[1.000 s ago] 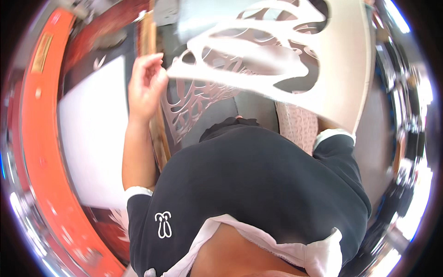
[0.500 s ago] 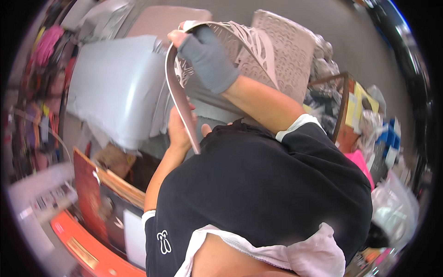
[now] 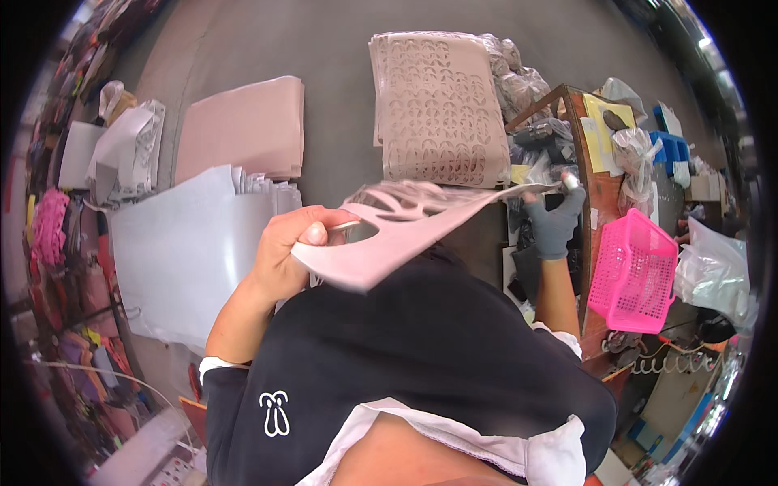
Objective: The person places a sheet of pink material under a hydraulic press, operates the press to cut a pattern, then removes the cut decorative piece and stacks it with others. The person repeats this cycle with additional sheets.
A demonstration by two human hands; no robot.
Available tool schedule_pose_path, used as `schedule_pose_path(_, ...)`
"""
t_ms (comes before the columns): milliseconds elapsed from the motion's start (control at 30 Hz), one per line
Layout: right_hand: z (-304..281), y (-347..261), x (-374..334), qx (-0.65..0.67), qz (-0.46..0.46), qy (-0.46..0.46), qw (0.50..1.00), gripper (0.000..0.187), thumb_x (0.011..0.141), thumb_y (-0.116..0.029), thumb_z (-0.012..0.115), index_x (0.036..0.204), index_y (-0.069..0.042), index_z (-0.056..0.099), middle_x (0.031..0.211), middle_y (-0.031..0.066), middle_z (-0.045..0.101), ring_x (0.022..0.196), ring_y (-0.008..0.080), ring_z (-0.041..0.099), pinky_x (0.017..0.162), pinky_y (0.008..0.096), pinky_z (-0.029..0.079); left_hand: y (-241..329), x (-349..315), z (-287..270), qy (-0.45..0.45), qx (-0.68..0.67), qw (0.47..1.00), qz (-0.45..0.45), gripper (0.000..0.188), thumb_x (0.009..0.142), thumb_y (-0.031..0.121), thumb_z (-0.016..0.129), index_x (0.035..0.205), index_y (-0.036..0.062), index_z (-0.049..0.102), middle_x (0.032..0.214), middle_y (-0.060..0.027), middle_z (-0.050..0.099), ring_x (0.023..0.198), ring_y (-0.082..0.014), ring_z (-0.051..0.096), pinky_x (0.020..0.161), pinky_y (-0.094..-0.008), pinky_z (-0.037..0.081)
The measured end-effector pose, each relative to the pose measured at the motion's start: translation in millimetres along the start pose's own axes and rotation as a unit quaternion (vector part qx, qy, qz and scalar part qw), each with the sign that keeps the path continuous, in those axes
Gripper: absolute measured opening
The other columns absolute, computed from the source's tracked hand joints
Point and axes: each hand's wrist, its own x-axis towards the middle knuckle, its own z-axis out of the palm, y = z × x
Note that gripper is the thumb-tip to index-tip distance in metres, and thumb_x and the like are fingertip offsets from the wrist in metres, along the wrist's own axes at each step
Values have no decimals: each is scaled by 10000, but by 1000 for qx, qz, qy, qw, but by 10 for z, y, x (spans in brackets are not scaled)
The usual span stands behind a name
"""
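Observation:
A pinkish-beige sheet (image 3: 405, 243) with cut-out holes stretches across in front of my body, slightly blurred. My bare left hand (image 3: 284, 247) pinches its left end near a large hole, thumb on top. At the far right end, my right hand (image 3: 559, 219), in a grey fingerless glove, grips the sheet near the fingertips. The sheet's middle hangs in the air, lifted and slanting. Beyond it lies a stack of similar perforated sheets (image 3: 438, 113), with rows of curved cut-outs.
To the left stand a stack of pale grey sheets (image 3: 178, 251) and, behind it, a stack of plain pink sheets (image 3: 243, 125). On the right, a wooden table (image 3: 598, 202) carries a pink basket (image 3: 636, 271). Clear plastic bags (image 3: 713, 267) sit beyond the basket.
The sheet, earlier bent in an arch in front of me, is now stretched sideways. My right hand has moved right and nearer; my left hand has shifted left. My view has turned right.

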Motion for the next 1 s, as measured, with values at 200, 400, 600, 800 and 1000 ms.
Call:
schedule_pose_path(200,341,636,-112,-22,72,-464,883,575,581,-246,766,1081,-51,558,1044,157,574,992,296,559,839,339,442,-338,747,-107,-173,81,982,-11,345,960,284,423,1017,20,638,701,-49,601,608,-123,534,587,-260,437)
schedule_pose_path(400,657,1082,140,44,153,-566,809,225,712,-330,686,825,-137,663,759,100,598,800,278,583,708,376,452,-485,1239,-156,-129,36,976,-171,327,952,251,441,1013,-12,625,731,-61,610,638,-133,564,616,-261,450)
schedule_pose_path(600,1020,1243,629,39,31,-519,853,126,758,-273,644,818,-163,664,738,77,589,731,282,574,644,371,447,-771,1316,-218,-65,-10,973,-219,285,942,223,464,1033,-13,596,779,-46,611,725,-121,585,676,-253,459)
schedule_pose_path(800,1176,1006,996,75,-28,-446,891,133,776,-264,622,808,-139,653,674,90,572,659,286,575,597,371,453,-1011,1269,-194,14,-72,965,-252,427,888,300,564,1214,38,482,902,-57,594,858,-128,573,746,-258,453)
schedule_pose_path(1000,1782,284,1587,118,-223,-364,897,190,746,-289,631,739,-99,632,664,90,565,628,304,558,566,411,433,-1030,1479,-140,101,-19,969,-224,566,838,262,636,1293,34,387,970,-57,550,939,-148,538,831,-293,438)
